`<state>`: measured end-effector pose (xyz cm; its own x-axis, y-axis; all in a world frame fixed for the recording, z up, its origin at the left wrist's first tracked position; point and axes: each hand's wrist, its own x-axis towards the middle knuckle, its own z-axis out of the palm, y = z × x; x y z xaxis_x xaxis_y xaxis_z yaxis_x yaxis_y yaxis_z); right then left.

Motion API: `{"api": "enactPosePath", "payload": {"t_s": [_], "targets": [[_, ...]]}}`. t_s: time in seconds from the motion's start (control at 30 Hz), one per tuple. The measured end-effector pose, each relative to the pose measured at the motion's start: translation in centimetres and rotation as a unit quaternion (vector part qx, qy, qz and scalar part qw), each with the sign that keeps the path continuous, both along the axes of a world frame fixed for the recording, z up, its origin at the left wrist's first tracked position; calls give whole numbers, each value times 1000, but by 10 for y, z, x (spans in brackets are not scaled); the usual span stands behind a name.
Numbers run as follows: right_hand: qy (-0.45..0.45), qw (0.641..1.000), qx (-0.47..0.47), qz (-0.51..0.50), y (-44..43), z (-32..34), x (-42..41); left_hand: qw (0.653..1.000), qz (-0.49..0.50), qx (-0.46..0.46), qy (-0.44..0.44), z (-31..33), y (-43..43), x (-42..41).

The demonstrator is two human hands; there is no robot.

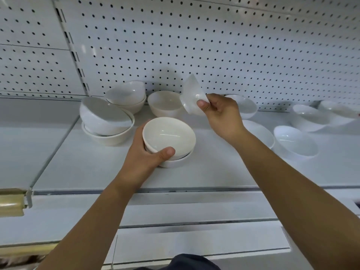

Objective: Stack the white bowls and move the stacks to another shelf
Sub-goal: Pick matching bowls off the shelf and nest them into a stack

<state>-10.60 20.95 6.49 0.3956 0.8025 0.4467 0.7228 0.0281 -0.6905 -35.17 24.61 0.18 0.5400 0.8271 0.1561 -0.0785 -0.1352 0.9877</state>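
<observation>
My left hand (145,159) grips a small stack of two white bowls (169,138) on the shelf (204,172), thumb on the near side of the top bowl. My right hand (221,114) pinches a single white bowl (191,98) by its rim, held in the air and tipped on its side above the shelf. Two other leaning stacks (107,121) (126,96) stand at the back left. A lone cream bowl (164,103) sits behind the gripped stack. More loose bowls (295,143) (309,117) lie to the right.
A white pegboard wall (214,45) backs the shelf. An upright slotted post (74,55) divides it from the neighbouring bay at the left. Lower shelf fronts (194,209) run below. A brass-coloured rail end (11,201) sticks out at the left edge.
</observation>
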Motion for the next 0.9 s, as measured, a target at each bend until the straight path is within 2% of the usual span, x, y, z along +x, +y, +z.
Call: {"api": "enactPosePath", "payload": {"t_s": [0.17, 0.43, 0.57, 0.9], "targets": [[-43, 996, -67, 34, -31, -4, 14, 1000, -15, 1, -5, -1, 2, 0], [-141, 971, -180, 68, -43, -6, 23, 998, 65, 26, 1, -1, -6, -2], [-194, 958, -197, 78, -41, -8, 21, 995, 94, 27, -4, 2, -11, -1], [-237, 929, -264, 106, -37, -6, 28, 995, 96, 41, 2, 2, -11, -1]]}}
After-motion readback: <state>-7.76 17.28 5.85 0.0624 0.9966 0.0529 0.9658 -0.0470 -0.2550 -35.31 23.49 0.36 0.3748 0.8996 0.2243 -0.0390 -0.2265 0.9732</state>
